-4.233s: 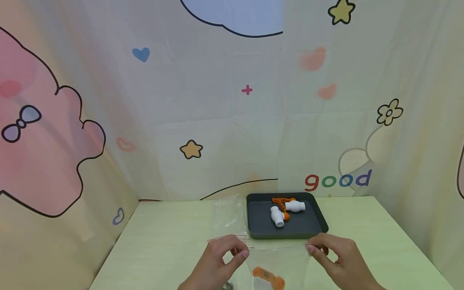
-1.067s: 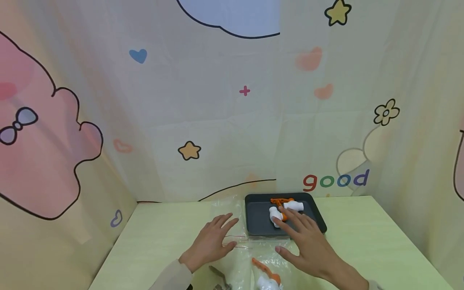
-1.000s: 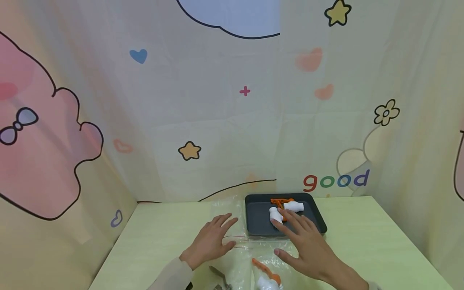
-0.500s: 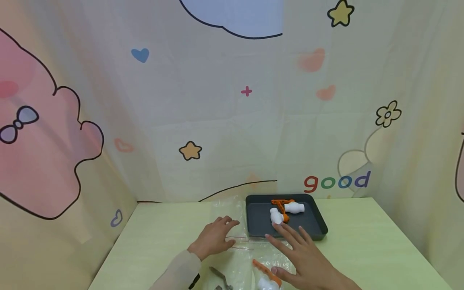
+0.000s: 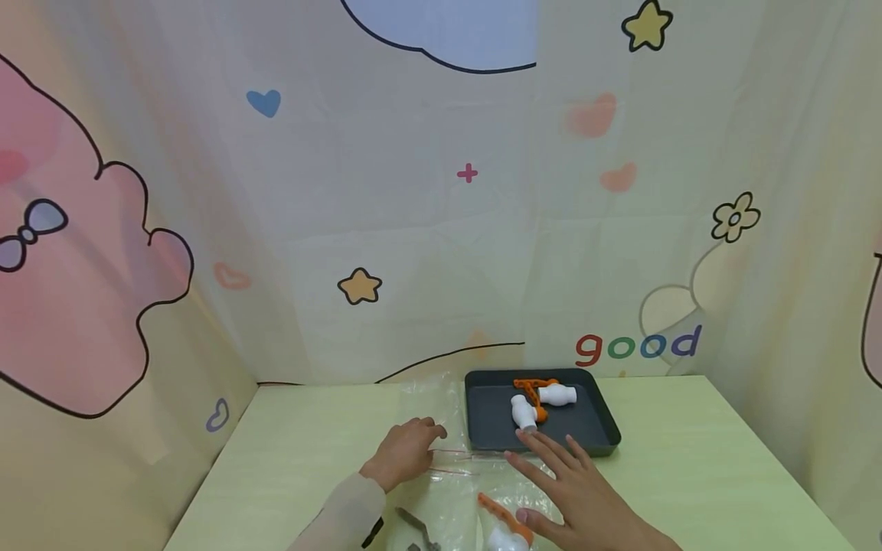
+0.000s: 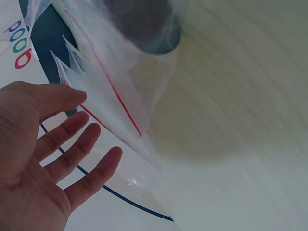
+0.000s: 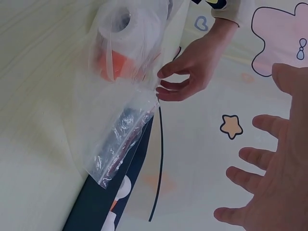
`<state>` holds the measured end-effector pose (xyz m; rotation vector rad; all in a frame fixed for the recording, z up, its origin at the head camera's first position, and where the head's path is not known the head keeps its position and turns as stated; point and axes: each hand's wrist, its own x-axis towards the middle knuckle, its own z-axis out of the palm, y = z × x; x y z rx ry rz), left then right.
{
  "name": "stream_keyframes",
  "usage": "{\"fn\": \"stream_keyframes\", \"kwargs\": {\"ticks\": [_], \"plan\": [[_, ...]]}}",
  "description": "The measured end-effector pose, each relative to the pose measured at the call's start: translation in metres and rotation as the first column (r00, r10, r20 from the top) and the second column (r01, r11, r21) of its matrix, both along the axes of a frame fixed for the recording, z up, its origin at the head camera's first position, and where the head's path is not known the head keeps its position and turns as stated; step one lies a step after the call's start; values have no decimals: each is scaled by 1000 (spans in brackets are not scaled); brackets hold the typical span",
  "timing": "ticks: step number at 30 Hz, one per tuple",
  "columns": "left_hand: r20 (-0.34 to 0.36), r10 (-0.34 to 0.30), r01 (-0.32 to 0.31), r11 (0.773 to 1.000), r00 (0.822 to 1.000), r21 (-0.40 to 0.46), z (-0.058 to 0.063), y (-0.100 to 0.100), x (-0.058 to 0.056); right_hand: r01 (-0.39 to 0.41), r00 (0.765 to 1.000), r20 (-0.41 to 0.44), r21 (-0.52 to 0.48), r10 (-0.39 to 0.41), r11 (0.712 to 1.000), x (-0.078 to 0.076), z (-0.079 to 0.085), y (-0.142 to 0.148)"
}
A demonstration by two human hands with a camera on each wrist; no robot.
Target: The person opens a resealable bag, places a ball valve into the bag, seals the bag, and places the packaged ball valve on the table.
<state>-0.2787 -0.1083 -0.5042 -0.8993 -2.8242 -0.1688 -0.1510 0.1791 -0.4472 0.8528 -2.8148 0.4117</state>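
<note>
My left hand is low over the left-hand clear zip bags, fingers loosely bent, its fingertips right at the red-lined edge of a bag. Thumb and fingers stand apart in the right wrist view. My right hand is spread with nothing in it, above the front right zip bag. Inside that bag lies a white plastic valve with an orange lever handle. A grey metal piece with a lever lies in the front left bag, cut off by the frame's bottom.
A dark tray at the back holds two more white valves with orange handles. Left of it a flat clear bag lies on the pale table. A printed curtain hangs behind the table.
Both hands earlier pinched the top of the bag with the orange-handled valve; it now lies on the table. Since then my right hand has drawn back from the tray, and my left fingers have bent down.
</note>
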Motion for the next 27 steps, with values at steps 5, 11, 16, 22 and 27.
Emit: {"fn": "stream_keyframes", "kwargs": {"ticks": [5,11,16,22,27], "plan": [[-20,2,-2,1000,1000,4,-5,-3,-3,-5,1000,28,-11,5,1000,0,-1,-1],[-75,11,-7,998,997,57,-5,-4,-6,-3,1000,-12,-14,3,1000,0,-2,0],[-122,29,-12,990,992,142,2,-3,-7,2,999,-41,-12,-3,1000,-1,1,1],[-133,52,-10,954,990,298,18,-4,-2,11,994,-104,-35,-14,999,-4,9,3],[-99,74,-27,911,992,411,32,-3,3,9,975,-219,-39,-17,999,-7,17,3]]}}
